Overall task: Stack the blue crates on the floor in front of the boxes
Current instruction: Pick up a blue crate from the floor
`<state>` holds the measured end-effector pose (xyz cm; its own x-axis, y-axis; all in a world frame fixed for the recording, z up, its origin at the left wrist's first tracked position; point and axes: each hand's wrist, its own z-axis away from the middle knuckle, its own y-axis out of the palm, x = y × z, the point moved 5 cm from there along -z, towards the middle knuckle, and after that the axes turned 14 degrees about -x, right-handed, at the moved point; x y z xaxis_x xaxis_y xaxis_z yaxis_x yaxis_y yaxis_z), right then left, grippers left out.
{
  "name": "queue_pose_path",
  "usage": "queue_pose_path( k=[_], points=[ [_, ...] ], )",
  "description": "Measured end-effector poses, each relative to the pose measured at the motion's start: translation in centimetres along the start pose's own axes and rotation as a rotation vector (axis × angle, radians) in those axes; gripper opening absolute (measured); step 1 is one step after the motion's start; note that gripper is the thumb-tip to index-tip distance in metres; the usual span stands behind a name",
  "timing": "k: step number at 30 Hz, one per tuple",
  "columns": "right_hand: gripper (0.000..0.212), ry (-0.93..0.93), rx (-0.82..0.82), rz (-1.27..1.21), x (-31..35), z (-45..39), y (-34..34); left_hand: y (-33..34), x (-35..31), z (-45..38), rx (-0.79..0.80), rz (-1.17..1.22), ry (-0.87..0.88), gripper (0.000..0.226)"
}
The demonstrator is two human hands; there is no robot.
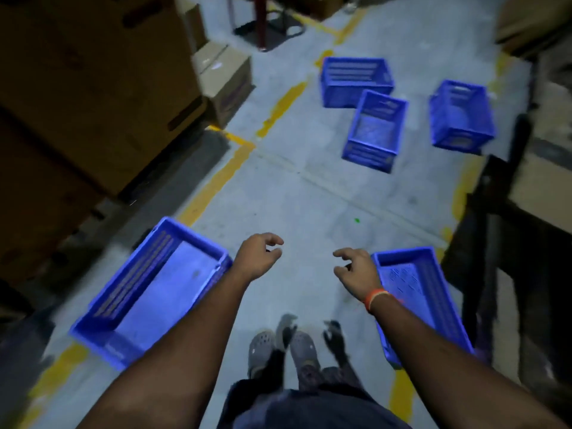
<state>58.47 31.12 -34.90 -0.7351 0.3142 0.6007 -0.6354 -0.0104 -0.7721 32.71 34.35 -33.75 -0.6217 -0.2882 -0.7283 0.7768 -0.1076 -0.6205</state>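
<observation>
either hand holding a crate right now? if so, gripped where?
No. Left hand and right hand hang loosely curled over bare floor, no grip on anything. Nearest blue crates sit untouched beside them.

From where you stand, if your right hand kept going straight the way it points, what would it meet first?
Probably bare floor: the right hand points forward and slightly left. The middle crate lies farther along, though depth is unclear.

Grey concrete floor marked with worn yellow lines. Dark metal stand at the far end. Dark rack along the right. Tiny green dot mid-floor.
</observation>
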Motion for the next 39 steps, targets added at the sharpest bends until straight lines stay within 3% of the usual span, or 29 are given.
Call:
queue_pose_path(
  k=[6,12,16,23,32,39],
  points=[
    [0.035,0.296,-0.259,-0.1,-9.6,4.2,-7.2,8.7,-8.8,-0.2,0.312,-0.124,0.276,0.024],
    [0.03,0.52,-0.462,-0.229,-18.6,8.4,-10.8,15.9,-14.6,0.1,0.493,-0.258,0.437,0.023],
    [0.029,0.664,-0.518,-0.265,-23.3,10.2,-12.3,20.7,-18.6,-0.6,0.578,-0.332,0.515,0.021],
    [0.03,0.752,-0.56,-0.271,-28.6,10.1,-14.7,29.0,-24.5,-1.8,0.644,-0.373,0.617,0.021],
    [0.03,1.012,-0.546,-0.183,-35.3,8.2,-12.3,39.9,-24.3,-8.2,0.768,-0.496,0.712,0.03],
    [0.033,1.154,-0.509,-0.129,-47.0,6.1,-2.4,52.3,-19.2,-15.3,0.7,-0.495,0.716,0.032]
  ],
)
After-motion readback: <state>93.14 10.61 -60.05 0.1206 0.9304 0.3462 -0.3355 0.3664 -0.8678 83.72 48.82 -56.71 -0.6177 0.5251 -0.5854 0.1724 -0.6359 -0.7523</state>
